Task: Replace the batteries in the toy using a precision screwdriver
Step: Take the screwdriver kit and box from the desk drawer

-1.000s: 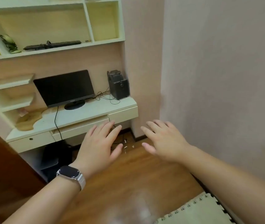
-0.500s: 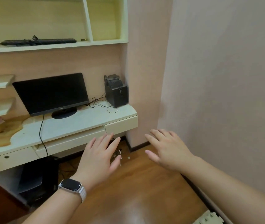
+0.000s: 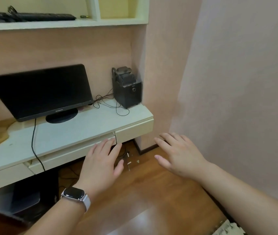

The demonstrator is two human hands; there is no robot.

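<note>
Looks like you haven't really started: your left hand [image 3: 101, 164] and right hand [image 3: 179, 156] hover low centre of frame, fingers spread, holding nothing, and there's no toy or screwdriver in sight, so next you gotta find both.

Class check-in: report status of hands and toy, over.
Left hand open, empty. Right hand open, empty. Toy, screwdriver, batteries not in view. Desk ahead.

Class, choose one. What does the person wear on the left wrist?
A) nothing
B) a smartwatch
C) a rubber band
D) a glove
B: a smartwatch with a pale band sits on the wrist just behind the open left hand.
</note>
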